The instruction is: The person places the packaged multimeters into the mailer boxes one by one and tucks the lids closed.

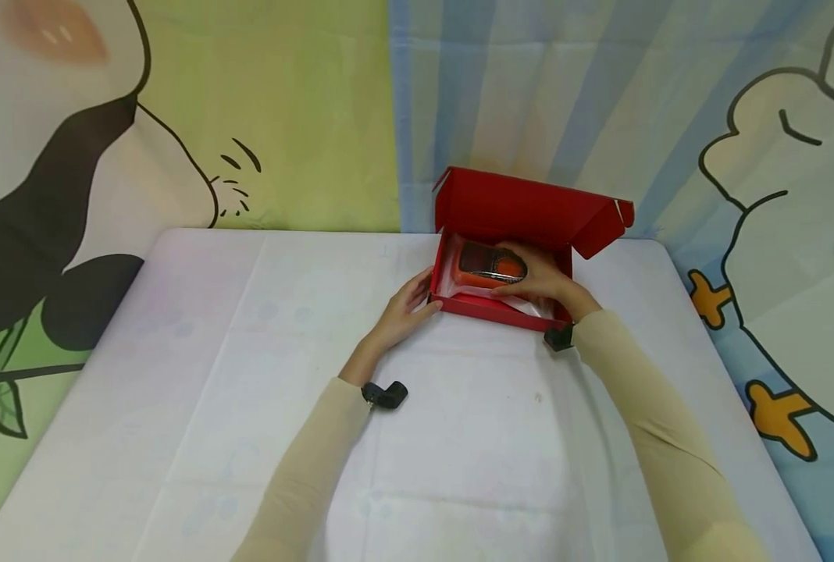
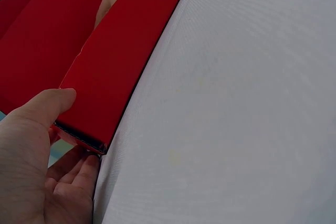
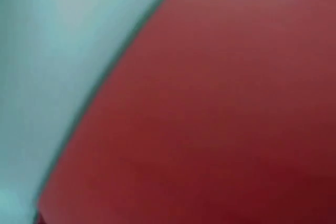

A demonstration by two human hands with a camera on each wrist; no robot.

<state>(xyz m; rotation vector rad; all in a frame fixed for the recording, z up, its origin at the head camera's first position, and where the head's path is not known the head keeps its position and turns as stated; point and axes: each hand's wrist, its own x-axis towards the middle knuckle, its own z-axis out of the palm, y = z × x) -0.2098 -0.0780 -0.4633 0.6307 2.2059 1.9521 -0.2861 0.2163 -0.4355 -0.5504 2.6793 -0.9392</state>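
A red cardboard box (image 1: 497, 313) stands on the table with its lid (image 1: 529, 207) raised at the back. Inside it lies an orange and dark object (image 1: 487, 265), shaped like a toy car, on clear plastic wrapping (image 1: 446, 273). My right hand (image 1: 539, 275) reaches over the box's right side and grips the toy car's right end, thumb in front. At the box's front left corner, my left hand (image 1: 404, 314) holds the wall. The left wrist view shows the thumb (image 2: 58, 100) on the red wall and the fingers around the corner. The right wrist view shows only blurred red cardboard (image 3: 210, 103).
The box sits near the back edge of a table with a white cloth (image 1: 283, 437). A printed curtain (image 1: 304, 117) hangs close behind. Black wrist cameras (image 1: 386, 395) are on both arms; the right one is close to the box's front wall.
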